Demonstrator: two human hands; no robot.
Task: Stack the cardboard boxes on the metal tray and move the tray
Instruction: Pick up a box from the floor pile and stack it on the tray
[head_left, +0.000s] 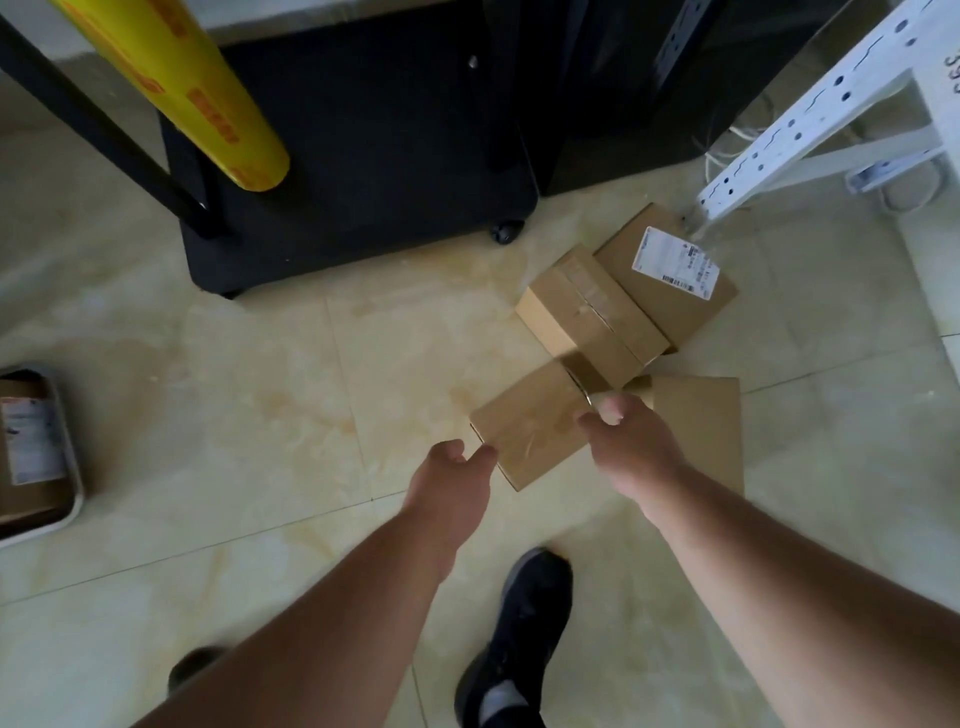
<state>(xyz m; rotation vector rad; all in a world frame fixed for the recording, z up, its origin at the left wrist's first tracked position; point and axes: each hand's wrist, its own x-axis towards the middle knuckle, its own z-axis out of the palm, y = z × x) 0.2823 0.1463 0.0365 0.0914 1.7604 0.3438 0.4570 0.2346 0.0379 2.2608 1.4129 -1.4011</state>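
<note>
- A yellow roll of film (176, 88) is leaning across the upper left, its lower end overlapping a black cabinet on casters (358, 156).
- A black bar (98, 130) is slanting down beside the roll.
- A white perforated rack frame (810, 109) is standing at upper right, white cables (727, 150) trailing behind it.
- Pale glossy floor tiles (234, 415) are running underneath everything.
- A dark sneaker (519, 639) is standing on the tiles at the bottom.

Head-worn wide-angle view, aimed steeply down at the floor (260, 415).
It looks past both forearms from close above; the black cabinet (353, 156) fills the far edge, straight lines bowing toward the corners.
</note>
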